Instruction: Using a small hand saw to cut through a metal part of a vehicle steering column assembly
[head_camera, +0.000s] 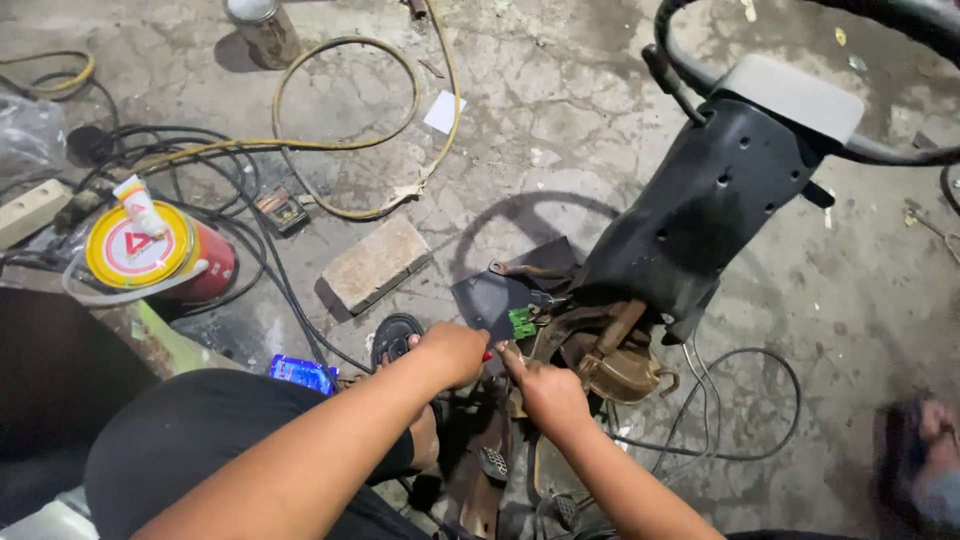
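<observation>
A steering column with a black plastic shroud (710, 200) and a steering wheel (800, 95) leans over the cracked concrete floor. At its lower end sit rusty metal brackets (615, 365), loose wires and a green connector (522, 322). My left hand (455, 350) is closed around a red-handled tool whose tip points at the green connector. My right hand (550, 390) grips the rusty bracket at the column's base, just right of the left hand.
A brick (377, 262) lies left of the column. A red can with a yellow lid (150, 252) and a white tube stands at left among black cables and a yellow hose (345, 140). Another person's sandalled foot (925, 460) is at the lower right.
</observation>
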